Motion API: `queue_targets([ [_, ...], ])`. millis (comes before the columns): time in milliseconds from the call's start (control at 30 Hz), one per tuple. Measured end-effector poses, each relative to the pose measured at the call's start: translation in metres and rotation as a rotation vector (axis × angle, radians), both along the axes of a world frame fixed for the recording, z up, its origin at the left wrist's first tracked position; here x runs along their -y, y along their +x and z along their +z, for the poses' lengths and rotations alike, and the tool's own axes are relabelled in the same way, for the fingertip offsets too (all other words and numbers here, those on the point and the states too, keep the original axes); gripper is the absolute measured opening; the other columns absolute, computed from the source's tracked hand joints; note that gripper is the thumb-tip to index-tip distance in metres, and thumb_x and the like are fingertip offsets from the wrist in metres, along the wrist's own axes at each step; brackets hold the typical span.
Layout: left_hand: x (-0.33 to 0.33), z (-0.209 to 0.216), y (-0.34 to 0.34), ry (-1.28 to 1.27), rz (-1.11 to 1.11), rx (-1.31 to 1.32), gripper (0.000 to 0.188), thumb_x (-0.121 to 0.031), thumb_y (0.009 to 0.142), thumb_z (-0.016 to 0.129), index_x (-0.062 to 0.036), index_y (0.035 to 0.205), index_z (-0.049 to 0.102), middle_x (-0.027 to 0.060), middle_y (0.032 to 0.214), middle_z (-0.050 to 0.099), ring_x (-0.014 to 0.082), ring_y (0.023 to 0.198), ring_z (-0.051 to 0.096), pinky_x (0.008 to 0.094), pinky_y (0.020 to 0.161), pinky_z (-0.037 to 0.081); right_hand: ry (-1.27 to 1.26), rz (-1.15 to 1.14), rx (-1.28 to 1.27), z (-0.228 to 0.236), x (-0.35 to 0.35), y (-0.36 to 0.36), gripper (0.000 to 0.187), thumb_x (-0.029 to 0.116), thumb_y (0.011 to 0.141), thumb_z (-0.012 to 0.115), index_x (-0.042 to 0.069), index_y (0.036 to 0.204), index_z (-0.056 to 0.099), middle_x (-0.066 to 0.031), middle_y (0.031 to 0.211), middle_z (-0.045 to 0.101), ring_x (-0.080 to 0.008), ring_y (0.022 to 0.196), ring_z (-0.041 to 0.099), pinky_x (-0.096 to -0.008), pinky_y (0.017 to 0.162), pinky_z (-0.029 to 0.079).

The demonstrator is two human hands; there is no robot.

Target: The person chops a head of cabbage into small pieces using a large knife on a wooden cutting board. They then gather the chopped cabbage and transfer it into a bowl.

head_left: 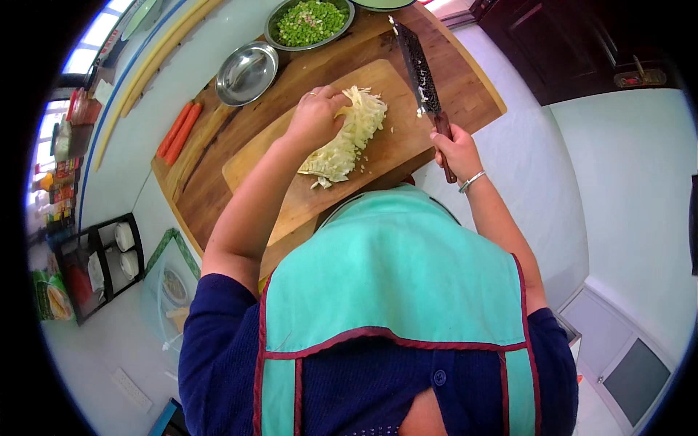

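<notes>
Pale shredded cabbage [347, 138] lies in a long heap on the wooden cutting board [265, 156]. My left hand [318, 116] is at the heap's left side, fingers bent against the shreds; the fingertips are partly hidden. My right hand [458, 151] grips the brown handle of a cleaver [418, 69], held to the right of the board. The dark blade points away from me, with small white bits stuck to it. A few loose scraps of cabbage lie beside the heap.
Two carrots [179, 132] lie on the wooden table [465, 91] at the left. An empty metal bowl [247, 73] stands beyond the board, beside a bowl of chopped greens [311, 23]. A green-rimmed dish [384, 3] is at the far edge. A black rack [102, 265] stands left.
</notes>
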State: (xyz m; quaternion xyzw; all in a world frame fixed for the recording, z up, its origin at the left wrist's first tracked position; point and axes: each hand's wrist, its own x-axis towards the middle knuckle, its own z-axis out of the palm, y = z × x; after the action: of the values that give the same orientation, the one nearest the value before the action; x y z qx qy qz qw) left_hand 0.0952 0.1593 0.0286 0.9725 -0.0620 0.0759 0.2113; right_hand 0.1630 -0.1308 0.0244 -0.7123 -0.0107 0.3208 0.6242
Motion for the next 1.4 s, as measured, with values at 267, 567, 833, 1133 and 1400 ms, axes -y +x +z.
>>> queue_targets([
  [267, -0.009, 0.002, 0.002, -0.072, 0.021, -0.163, 0.02, -0.009, 0.075, 0.069, -0.0067, 0.093, 0.062, 0.0096, 0.096, 0.063, 0.028, 0.092, 0.059, 0.0377, 0.079, 0.047, 0.02, -0.029, 0.01, 0.0, 0.009, 0.002, 0.017, 0.019, 0.083, 0.063, 0.004, 0.087, 0.056, 0.0011, 0.063, 0.052, -0.0074, 0.047, 0.05, -0.023, 0.043, 0.04],
  [567, -0.016, 0.014, 0.002, -0.418, 0.182, 0.022, 0.013, -0.011, 0.079, 0.068, -0.0056, 0.089, 0.062, 0.0096, 0.089, 0.065, 0.027, 0.083, 0.062, 0.0348, 0.074, 0.049, 0.023, -0.02, 0.014, 0.006, 0.011, 0.006, 0.017, 0.019, 0.082, 0.063, 0.004, 0.087, 0.055, 0.0014, 0.064, 0.052, -0.0071, 0.047, 0.05, -0.0227, 0.043, 0.04],
  [833, 0.021, -0.005, -0.03, 0.022, 0.02, -0.072, 0.019, -0.021, 0.076, 0.068, -0.0116, 0.092, 0.065, 0.0087, 0.1, 0.06, 0.0289, 0.098, 0.058, 0.0419, 0.085, 0.047, 0.029, -0.015, 0.011, 0.005, 0.013, 0.01, 0.016, 0.017, 0.083, 0.062, 0.004, 0.088, 0.055, 0.0012, 0.066, 0.052, -0.0069, 0.047, 0.05, -0.0229, 0.044, 0.041],
  [1133, 0.038, -0.013, -0.002, 0.323, -0.101, -0.091, 0.009, -0.012, 0.08, 0.06, -0.0087, 0.087, 0.064, 0.0122, 0.123, 0.053, 0.0303, 0.122, 0.045, 0.0482, 0.105, 0.033, 0.022, -0.011, 0.005, 0.005, 0.017, 0.012, 0.017, 0.017, 0.083, 0.063, 0.003, 0.09, 0.056, 0.001, 0.066, 0.052, -0.0068, 0.048, 0.05, -0.0229, 0.045, 0.041],
  [1400, 0.013, -0.002, 0.015, 0.053, -0.08, 0.013, 0.007, -0.009, 0.079, 0.062, -0.0059, 0.084, 0.058, 0.0103, 0.114, 0.059, 0.032, 0.109, 0.054, 0.0427, 0.093, 0.043, 0.041, -0.037, 0.015, 0.004, 0.02, 0.014, 0.019, 0.018, 0.083, 0.063, 0.002, 0.091, 0.056, 0.0006, 0.066, 0.053, -0.0072, 0.048, 0.05, -0.023, 0.045, 0.041],
])
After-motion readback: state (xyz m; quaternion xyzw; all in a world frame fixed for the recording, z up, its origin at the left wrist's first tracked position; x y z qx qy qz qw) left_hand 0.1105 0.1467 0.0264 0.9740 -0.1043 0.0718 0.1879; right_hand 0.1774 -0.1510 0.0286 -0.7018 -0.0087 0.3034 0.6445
